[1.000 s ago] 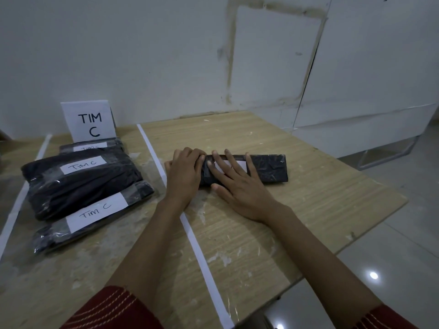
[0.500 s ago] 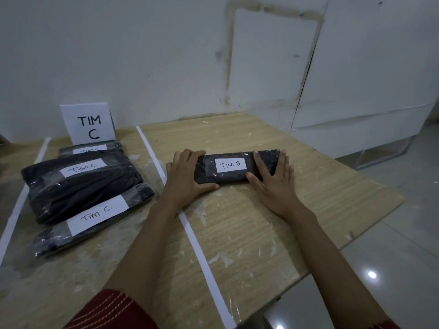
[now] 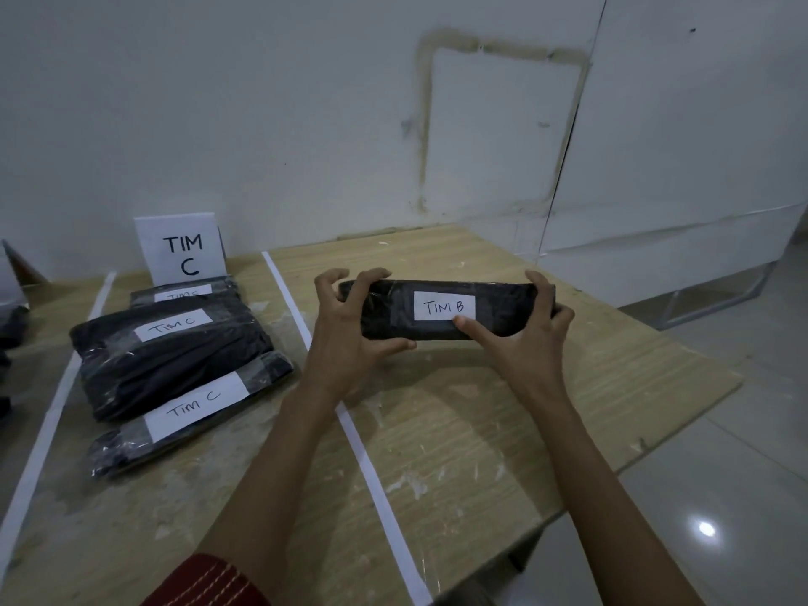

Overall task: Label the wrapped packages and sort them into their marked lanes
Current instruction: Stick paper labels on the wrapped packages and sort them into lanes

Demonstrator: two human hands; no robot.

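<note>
Room: bare desk (image 3: 546, 422) is lying open between the tape line (image 3: 365, 465) and the right edge.
Package: the package (image 3: 494, 312) marked TIM B is hanging just above that stretch.
Hands: left hand (image 3: 345, 343) and right hand (image 3: 529, 343) are gripping its ends, fingers curling over the top.

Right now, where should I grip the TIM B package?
Grip the TIM B package by its two short ends, one hand from each side: it is long, narrow and held crosswise. The left hand and right hand grip it so.
</note>
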